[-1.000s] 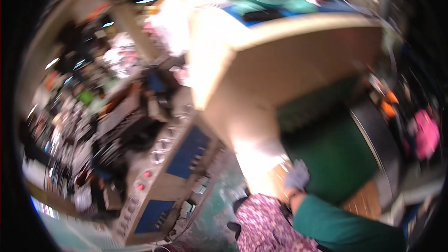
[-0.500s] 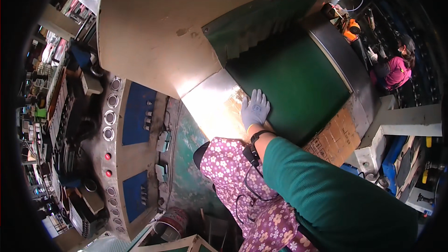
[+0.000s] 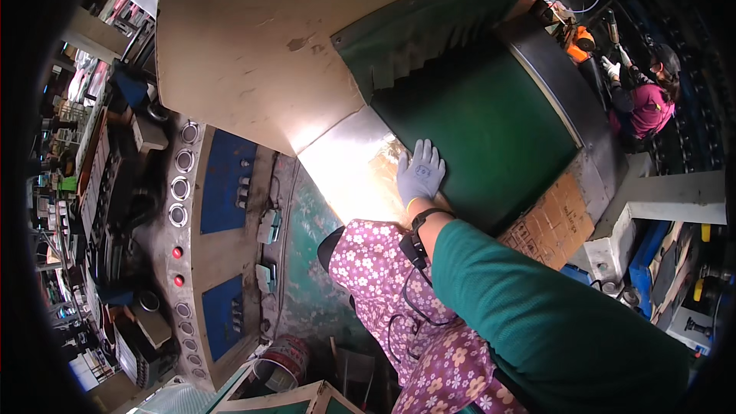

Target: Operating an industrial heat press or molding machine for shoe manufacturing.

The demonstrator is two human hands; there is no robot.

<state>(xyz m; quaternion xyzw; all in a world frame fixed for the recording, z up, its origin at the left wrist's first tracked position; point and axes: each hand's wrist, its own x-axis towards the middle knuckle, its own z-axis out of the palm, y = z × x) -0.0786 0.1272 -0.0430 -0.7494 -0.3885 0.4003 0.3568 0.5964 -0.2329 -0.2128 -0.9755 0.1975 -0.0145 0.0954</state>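
My right hand (image 3: 422,174), in a pale grey work glove, rests palm down with its fingers spread. It lies at the near left edge of a dark green conveyor belt (image 3: 491,130), beside a shiny metal plate (image 3: 349,157) that glares with light. Nothing shows in its grip. A black strap with a small device (image 3: 414,245) sits round the wrist, with a thin cable running from it. My left hand is out of sight. A dark slotted curtain (image 3: 437,31) hangs over the belt's far end, under a large beige machine housing (image 3: 245,54).
A flattened cardboard piece (image 3: 552,222) lies along the belt's near right side. To the left stands a control panel (image 3: 180,253) with round gauges and red buttons. A bucket (image 3: 284,364) stands on the floor below. Another person (image 3: 652,103) in pink works at the far right.
The view has shifted very slightly. My right hand stays on the belt's edge, its fingers a little further apart. The person at the far right has moved their arms.
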